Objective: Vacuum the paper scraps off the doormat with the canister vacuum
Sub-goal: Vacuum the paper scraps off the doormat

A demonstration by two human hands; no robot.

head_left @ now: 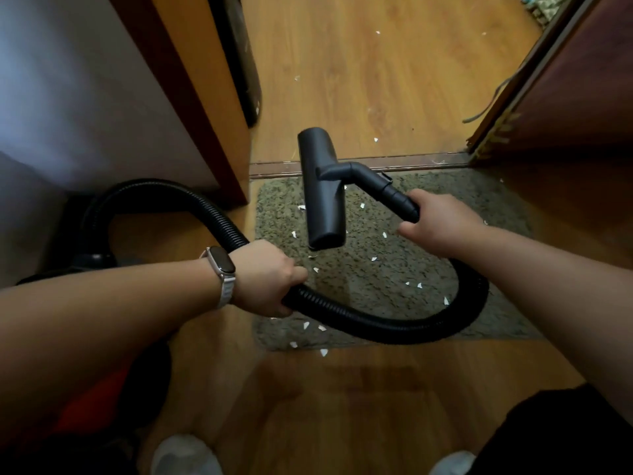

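Observation:
A grey-green shaggy doormat (383,269) lies on the wooden floor before a doorway, with several white paper scraps (374,259) scattered over it. The black floor nozzle (320,190) hangs above the mat's far left part, its length pointing away from me. My right hand (438,222) grips the black wand end just behind the nozzle. My left hand (270,277) is closed around the ribbed black hose (376,325), which loops across the mat's near edge. The canister body (92,262) sits dark and half hidden at the left behind my forearm.
A door threshold (359,162) runs along the mat's far edge, with more scraps on the floor (376,97) beyond. A wooden door frame (205,114) stands left and a dark door (565,97) right. My feet in light shoes (185,455) are at the bottom.

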